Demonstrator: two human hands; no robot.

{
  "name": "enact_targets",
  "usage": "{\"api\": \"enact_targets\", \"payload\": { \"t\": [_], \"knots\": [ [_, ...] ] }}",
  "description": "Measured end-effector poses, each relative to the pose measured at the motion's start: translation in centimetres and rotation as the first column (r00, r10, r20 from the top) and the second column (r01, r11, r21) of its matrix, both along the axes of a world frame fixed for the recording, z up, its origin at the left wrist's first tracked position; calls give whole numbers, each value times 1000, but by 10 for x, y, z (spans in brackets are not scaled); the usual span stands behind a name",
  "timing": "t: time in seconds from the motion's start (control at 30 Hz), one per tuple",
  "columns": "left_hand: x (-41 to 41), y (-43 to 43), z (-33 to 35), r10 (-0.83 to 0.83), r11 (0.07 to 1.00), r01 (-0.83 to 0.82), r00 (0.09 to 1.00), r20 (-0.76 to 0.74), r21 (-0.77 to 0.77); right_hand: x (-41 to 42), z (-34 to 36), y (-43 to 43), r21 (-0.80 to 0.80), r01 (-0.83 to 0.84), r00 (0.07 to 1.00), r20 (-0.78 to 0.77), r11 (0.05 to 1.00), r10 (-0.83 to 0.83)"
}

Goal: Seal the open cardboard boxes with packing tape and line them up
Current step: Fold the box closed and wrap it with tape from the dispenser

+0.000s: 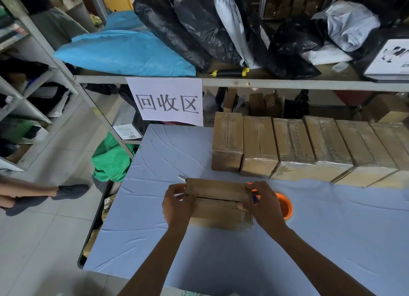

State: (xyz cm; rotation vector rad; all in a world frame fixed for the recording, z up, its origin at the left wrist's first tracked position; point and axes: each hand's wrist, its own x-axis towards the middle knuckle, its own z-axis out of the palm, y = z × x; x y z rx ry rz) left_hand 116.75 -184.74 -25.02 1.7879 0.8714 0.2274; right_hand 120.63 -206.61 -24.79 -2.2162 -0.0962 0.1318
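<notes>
I see both hands on one cardboard box (218, 204) lying on the bench (332, 240). The left hand (177, 204) grips the box's left end, thumb and fingers curled round the edge, where a short strip of clear tape (182, 178) sticks out. The right hand (263, 204) grips the right end, fingers curled over the top flap. The two top flaps meet along a dark seam running between the hands. Just behind the right hand, an orange tape dispenser (285, 205) rests on the bench, mostly hidden by that hand. Beyond the hands, a row of sealed boxes (309, 145) stands side by side, touching, along the far edge. Above and left of that row, a paper sign (168, 102) hangs from a shelf (287, 83) carrying black bags (194, 25).
</notes>
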Motion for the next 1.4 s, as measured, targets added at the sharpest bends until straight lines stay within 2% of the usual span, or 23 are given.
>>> {"api": "enact_targets", "payload": {
  "t": [0.1, 0.17, 0.2, 0.27, 0.3, 0.43, 0.57, 0.63, 0.7, 0.77, 0.8, 0.87, 0.93, 1.0, 1.1, 1.23, 1.4],
  "knots": [
    [3, 3, 2, -3, 1000, 3, 1000, -23, 16, 0, 1, -5, 103, 21, 999, -40, 994, -17],
    [2, 4, 0, -18, 999, 19, 1000, -19, 30, 3, -2, -14, 163, 124, 989, -103, 979, -108],
    [1, 4, -1, -26, 999, 26, 1000, -16, 36, 5, -5, -20, 123, 191, 975, -136, 974, -174],
    [0, 4, -3, -29, 999, 30, 1000, -10, 40, 7, -16, -34, -84, 243, 954, -160, 966, -254],
    [-1, 3, -4, -24, 999, 24, 1000, -5, 34, 8, -22, -40, -169, 197, 961, -161, 966, -224],
    [0, 2, -3, -7, 1000, 7, 1000, -9, 0, 4, -47, -52, -279, -118, 941, -338, 953, 17],
    [3, 4, -2, -17, 999, 16, 1000, -23, -28, 7, -51, -50, -257, -212, 962, -223, 943, 155],
    [3, 7, -2, -30, 999, 29, 999, -29, -42, 9, -50, -48, -217, -134, 977, -193, 967, 92],
    [4, 10, -4, -52, 997, 50, 998, -36, -66, 14, -43, -48, -314, -3, 984, -170, 949, -54],
    [6, 13, -5, -76, 994, 71, 996, -56, -82, 26, -27, -57, -455, 6, 967, -224, 891, -121],
    [7, 15, -5, -85, 994, 79, 994, -71, -77, 34, -16, -65, -441, 17, 951, -269, 898, -150],
    [8, 16, -5, -97, 995, 94, 991, -90, -42, 49, 10, -81, -256, 82, 922, -349, 963, -171],
    [9, 13, -6, -113, 994, 113, 990, -80, -12, 53, 40, -91, -50, 110, 933, -340, 993, -121],
    [11, 6, -6, -132, 991, 132, 989, -70, -3, 52, 72, -92, 8, 18, 970, -241, 1000, -15],
    [15, -13, -7, -178, 984, 178, 982, -60, -3, 52, 104, -83, -102, -163, 977, -154, 981, 146],
    [20, -36, -5, -211, 977, 211, 976, -52, -17, 48, 104, -61, -220, -376, 922, -186, 900, 340],
    [20, -41, 0, -224, 974, 225, 974, -39, 29, 49, 92, -53, -283, -431, 901, -187, 857, 391]
  ]
}}
